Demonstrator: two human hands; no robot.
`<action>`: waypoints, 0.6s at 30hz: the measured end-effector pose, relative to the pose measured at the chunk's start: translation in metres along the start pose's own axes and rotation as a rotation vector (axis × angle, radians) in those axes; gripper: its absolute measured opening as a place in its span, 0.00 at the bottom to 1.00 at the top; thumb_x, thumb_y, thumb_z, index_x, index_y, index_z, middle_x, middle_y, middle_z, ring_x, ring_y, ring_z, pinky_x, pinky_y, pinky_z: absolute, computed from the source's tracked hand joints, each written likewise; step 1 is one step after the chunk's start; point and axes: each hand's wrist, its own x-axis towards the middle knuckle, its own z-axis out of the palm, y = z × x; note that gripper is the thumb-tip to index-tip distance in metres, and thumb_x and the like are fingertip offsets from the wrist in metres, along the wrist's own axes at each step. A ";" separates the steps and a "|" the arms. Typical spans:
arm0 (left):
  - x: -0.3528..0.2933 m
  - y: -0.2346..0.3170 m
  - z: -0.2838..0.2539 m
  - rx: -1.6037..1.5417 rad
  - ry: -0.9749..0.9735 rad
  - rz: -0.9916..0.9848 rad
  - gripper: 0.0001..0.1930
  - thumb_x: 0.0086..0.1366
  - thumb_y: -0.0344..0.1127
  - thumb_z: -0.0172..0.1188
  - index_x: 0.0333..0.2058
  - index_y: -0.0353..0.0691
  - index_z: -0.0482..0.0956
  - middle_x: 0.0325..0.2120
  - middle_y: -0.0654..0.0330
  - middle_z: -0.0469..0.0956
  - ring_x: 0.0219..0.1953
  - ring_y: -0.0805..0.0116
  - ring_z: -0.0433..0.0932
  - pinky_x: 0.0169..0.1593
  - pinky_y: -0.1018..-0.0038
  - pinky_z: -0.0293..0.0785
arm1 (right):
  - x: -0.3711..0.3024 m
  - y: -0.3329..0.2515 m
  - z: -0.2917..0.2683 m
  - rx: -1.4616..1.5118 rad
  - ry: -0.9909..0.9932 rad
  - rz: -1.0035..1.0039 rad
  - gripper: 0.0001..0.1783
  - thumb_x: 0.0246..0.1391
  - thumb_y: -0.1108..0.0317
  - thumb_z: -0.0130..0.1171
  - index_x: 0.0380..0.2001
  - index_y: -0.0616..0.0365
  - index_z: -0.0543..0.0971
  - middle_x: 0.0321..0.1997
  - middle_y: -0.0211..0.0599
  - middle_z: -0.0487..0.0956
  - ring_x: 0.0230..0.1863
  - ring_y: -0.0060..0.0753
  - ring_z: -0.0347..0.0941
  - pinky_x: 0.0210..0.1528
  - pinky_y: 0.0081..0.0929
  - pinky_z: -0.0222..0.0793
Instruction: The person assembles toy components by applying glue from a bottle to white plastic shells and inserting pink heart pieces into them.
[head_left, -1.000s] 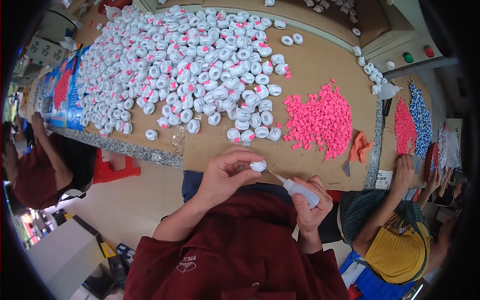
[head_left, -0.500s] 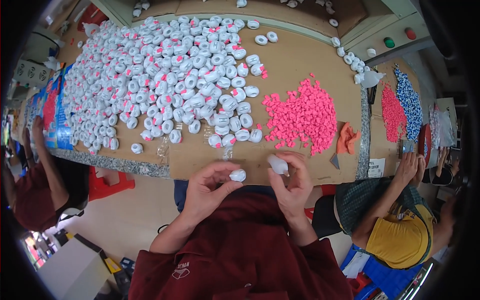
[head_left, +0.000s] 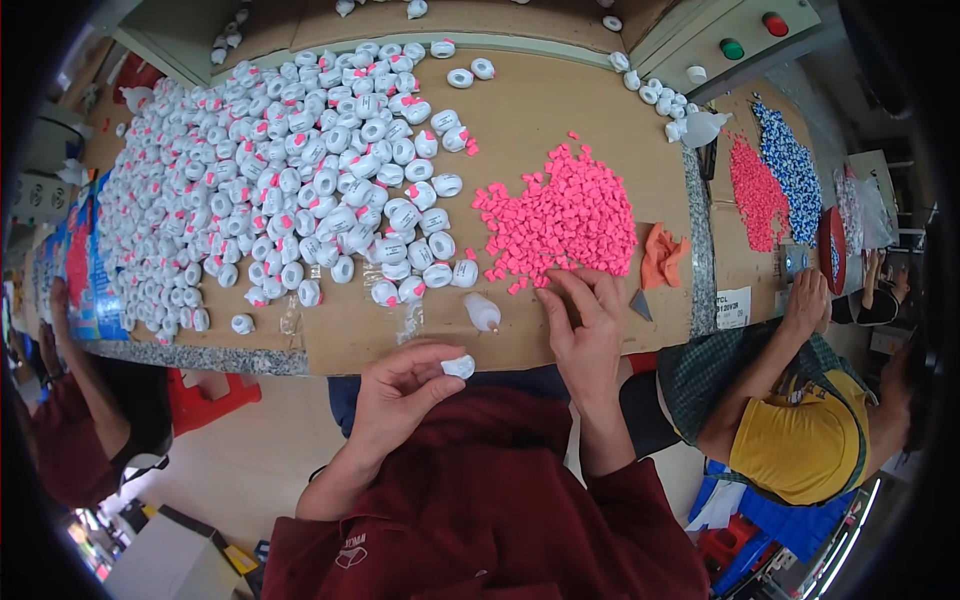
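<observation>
Between the thumb and fingers of my left hand (head_left: 408, 392) is a small white rounded piece (head_left: 459, 367), held over the table's near edge. My right hand (head_left: 588, 325) reaches to the near edge of a heap of small pink pieces (head_left: 570, 205). Its thumb and forefinger are a little apart there; no piece shows plainly between them. A translucent white squeeze bottle (head_left: 481, 311) with a narrow tip lies on the cardboard between my hands, touched by neither. To the left spreads a large pile of white ring-like pieces (head_left: 330, 180), many with pink bits on them.
An orange crumpled cloth (head_left: 664, 257) and a dark flat blade-like piece (head_left: 640, 305) lie right of the pink heap. Another squeeze bottle (head_left: 698, 128) stands farther right. Co-workers sit at both sides, one in a yellow sleeve (head_left: 790, 450). A panel with buttons (head_left: 732, 48) is at back right.
My right hand has set the squeeze bottle down on the cardboard and moved to the pink heap. My left hand still holds the white piece, slightly lower. The view has shifted.
</observation>
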 end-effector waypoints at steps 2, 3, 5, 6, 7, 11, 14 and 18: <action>0.002 -0.001 0.003 -0.009 -0.005 0.003 0.16 0.55 0.16 0.56 0.44 0.30 0.73 0.43 0.59 0.71 0.43 0.73 0.73 0.47 0.80 0.70 | 0.001 -0.003 -0.001 -0.011 -0.085 0.050 0.07 0.41 0.74 0.63 0.28 0.60 0.79 0.30 0.37 0.73 0.37 0.37 0.67 0.39 0.30 0.63; 0.002 -0.002 0.004 -0.025 -0.003 -0.003 0.16 0.56 0.16 0.56 0.44 0.30 0.73 0.43 0.59 0.71 0.44 0.74 0.73 0.47 0.80 0.70 | 0.002 -0.004 -0.003 -0.006 -0.087 0.051 0.07 0.41 0.74 0.63 0.28 0.60 0.79 0.30 0.37 0.73 0.37 0.37 0.67 0.39 0.30 0.63; 0.002 -0.003 0.005 -0.037 0.004 -0.009 0.16 0.56 0.16 0.56 0.44 0.30 0.73 0.43 0.59 0.71 0.44 0.74 0.73 0.47 0.80 0.70 | 0.002 -0.004 -0.006 0.023 -0.112 0.032 0.08 0.39 0.76 0.64 0.27 0.61 0.78 0.30 0.35 0.73 0.33 0.33 0.68 0.36 0.25 0.64; 0.002 -0.004 0.005 -0.019 -0.003 -0.013 0.16 0.56 0.17 0.55 0.45 0.30 0.73 0.42 0.59 0.72 0.43 0.74 0.73 0.47 0.80 0.70 | 0.000 -0.005 -0.007 0.029 -0.115 0.033 0.08 0.39 0.76 0.64 0.27 0.61 0.78 0.30 0.35 0.73 0.33 0.33 0.68 0.36 0.25 0.64; 0.003 -0.004 0.005 -0.002 -0.009 -0.018 0.17 0.56 0.17 0.55 0.46 0.31 0.72 0.42 0.58 0.73 0.43 0.74 0.73 0.47 0.80 0.70 | -0.004 -0.006 -0.008 0.186 -0.120 0.140 0.08 0.38 0.77 0.64 0.27 0.61 0.78 0.28 0.35 0.74 0.30 0.32 0.69 0.33 0.25 0.65; 0.008 -0.002 0.016 -0.088 0.034 -0.042 0.16 0.56 0.17 0.56 0.45 0.31 0.71 0.39 0.58 0.75 0.42 0.74 0.74 0.47 0.79 0.71 | -0.015 -0.019 -0.021 0.467 -0.188 0.130 0.06 0.38 0.80 0.63 0.24 0.61 0.79 0.26 0.35 0.78 0.25 0.29 0.71 0.27 0.22 0.67; 0.010 -0.004 0.020 -0.035 0.030 0.067 0.16 0.55 0.17 0.57 0.44 0.31 0.70 0.37 0.57 0.76 0.41 0.73 0.75 0.47 0.78 0.72 | -0.022 -0.028 -0.020 0.436 -0.214 -0.003 0.07 0.38 0.81 0.63 0.26 0.63 0.79 0.27 0.38 0.79 0.27 0.33 0.73 0.29 0.24 0.68; 0.010 -0.005 0.024 0.044 0.038 0.109 0.14 0.54 0.18 0.59 0.40 0.30 0.71 0.38 0.56 0.75 0.41 0.71 0.76 0.46 0.76 0.73 | -0.027 -0.038 -0.013 0.350 -0.180 -0.100 0.10 0.38 0.82 0.61 0.30 0.63 0.79 0.28 0.40 0.78 0.29 0.35 0.73 0.31 0.25 0.69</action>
